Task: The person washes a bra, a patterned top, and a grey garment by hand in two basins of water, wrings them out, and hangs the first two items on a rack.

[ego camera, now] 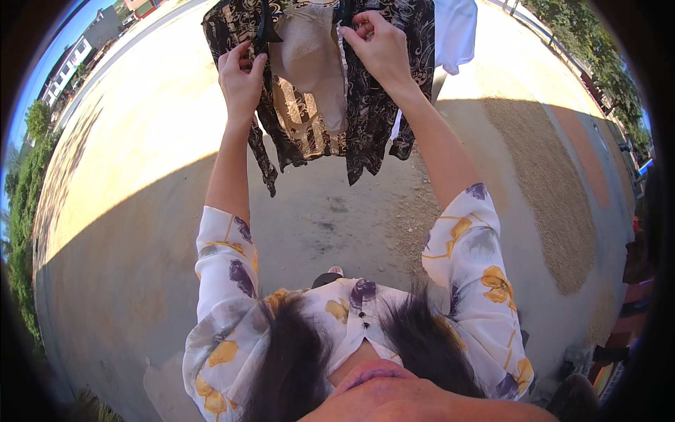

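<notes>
A black patterned shirt [369,116] hangs open in front of me at the top of the view, its lower hem loose above the ground. Inside its opening a beige padded bra [308,53] is visible. My left hand [241,76] grips the shirt's front edge on the left, fingers and thumb closed on the cloth. On the other side, my right hand [381,50] pinches the opposite front edge, higher up, beside a strip of white trim. A white garment [454,34] hangs behind the shirt at the right. What holds the garments up is out of view.
Spread grain-like material [543,195] covers part of the ground at the right, with a reddish strip [582,153] beyond it. Bushes [26,242] line the far left, and trees [596,58] stand at upper right. Assorted objects lie along the lower right rim.
</notes>
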Demonstrator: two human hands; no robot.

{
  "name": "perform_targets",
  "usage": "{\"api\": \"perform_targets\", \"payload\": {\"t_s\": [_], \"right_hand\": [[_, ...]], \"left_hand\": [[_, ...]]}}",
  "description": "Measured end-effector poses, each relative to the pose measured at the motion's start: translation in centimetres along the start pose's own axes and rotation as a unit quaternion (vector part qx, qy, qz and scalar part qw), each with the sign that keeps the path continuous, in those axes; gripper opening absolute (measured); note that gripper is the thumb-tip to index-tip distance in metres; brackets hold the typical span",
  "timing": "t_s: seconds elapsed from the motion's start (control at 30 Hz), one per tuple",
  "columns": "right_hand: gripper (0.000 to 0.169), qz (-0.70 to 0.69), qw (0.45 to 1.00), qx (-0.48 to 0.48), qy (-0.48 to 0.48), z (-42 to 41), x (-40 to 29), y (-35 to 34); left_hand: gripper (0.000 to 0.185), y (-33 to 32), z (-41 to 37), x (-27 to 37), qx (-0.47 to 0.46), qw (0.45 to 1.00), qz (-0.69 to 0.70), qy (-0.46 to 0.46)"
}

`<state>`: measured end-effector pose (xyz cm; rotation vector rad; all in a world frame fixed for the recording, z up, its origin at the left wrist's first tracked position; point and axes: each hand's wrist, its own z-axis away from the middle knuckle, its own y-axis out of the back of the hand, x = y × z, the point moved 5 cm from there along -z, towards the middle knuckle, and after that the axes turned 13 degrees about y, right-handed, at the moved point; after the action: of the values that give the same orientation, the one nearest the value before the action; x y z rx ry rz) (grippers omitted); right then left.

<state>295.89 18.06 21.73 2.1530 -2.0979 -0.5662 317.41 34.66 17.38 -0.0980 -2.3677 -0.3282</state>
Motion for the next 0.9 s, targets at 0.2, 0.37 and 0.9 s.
{"api": "perform_targets", "payload": {"t_s": [0.2, 0.37, 0.9], "right_hand": [[0.023, 0.01, 0.998, 0.051, 0.04, -0.9, 1.2, -0.4], [0.023, -0.136, 0.99, -0.001, -0.047, 6.2, -0.2, -0.1], [0.026, -0.144, 0.749, 0.047, -0.645, 54.2, -4.0, 20.3]], "left_hand": [[0.025, -0.1, -0.4, 0.7, 0.001, 0.998, 0.055, 0.009], [0.022, 1.2, 4.8, -3.3, -0.002, 0.982, 0.181, 0.048], [0.019, -17.3, 41.2, -1.2, -0.582, 0.724, 0.267, 0.256]]}}
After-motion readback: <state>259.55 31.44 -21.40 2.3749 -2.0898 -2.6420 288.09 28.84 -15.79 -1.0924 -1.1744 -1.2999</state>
